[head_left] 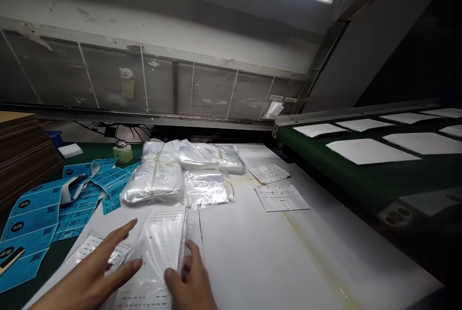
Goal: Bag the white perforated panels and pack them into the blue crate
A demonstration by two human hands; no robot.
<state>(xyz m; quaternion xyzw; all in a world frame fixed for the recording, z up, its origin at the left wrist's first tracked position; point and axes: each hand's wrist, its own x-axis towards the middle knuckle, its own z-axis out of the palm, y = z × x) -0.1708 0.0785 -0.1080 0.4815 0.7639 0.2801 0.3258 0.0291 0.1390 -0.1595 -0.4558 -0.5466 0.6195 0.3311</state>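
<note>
A white printed panel in a clear plastic bag lies in front of me on the white sheet. My right hand grips its right edge, thumb on top and fingers curled along the side. My left hand is open over its left side, with thumb and fingers apart; whether the fingertips touch the bag is unclear. Under the left hand lies another white piece with dark marks, partly covered. Just beyond are bundles of clear plastic bags, tied with string.
Blue label sheets and a marker-like stick lie left, near stacked brown boards. A small jar stands behind. Two white panels rest right of the bags. A green conveyor carries several white panels.
</note>
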